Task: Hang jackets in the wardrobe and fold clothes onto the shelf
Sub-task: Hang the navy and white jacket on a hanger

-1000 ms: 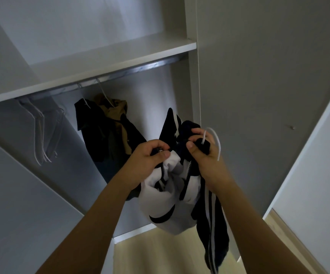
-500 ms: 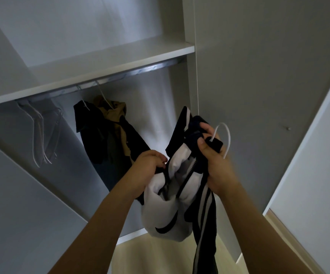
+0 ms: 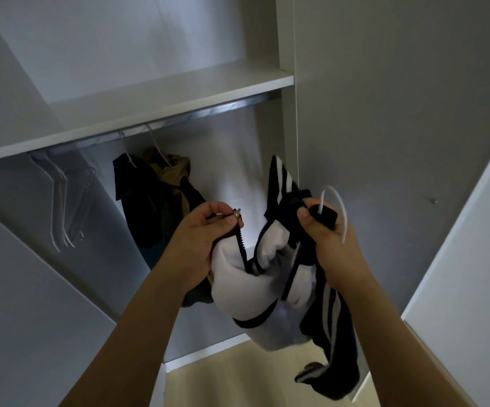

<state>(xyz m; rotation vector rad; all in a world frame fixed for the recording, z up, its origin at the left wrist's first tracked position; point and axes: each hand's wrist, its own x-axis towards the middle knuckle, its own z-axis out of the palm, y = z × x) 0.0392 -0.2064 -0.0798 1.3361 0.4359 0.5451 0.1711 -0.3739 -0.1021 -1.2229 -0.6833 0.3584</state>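
Empty clear hangers (image 3: 61, 207) dangle at the wardrobe (image 3: 286, 39) rail's left; beside them two dark jackets (image 3: 155, 201) hang. The left hand (image 3: 199, 242) pinches the zip edge of the navy-and-white track jacket (image 3: 267, 277), held up before the wardrobe; the right hand (image 3: 326, 239) grips its collar and a white hanger hook (image 3: 337, 207).

A navy jacket (image 3: 270, 277) with white panels, white sleeve stripes and a dark zip fills the foreground, on a white hanger (image 3: 336, 208). Behind it hang a black coat (image 3: 138, 198) and a tan one (image 3: 176, 174). The wardrobe shelf (image 3: 138, 113) is white, the rail (image 3: 208, 111) silver-grey, the floor (image 3: 232, 380) pale wood.
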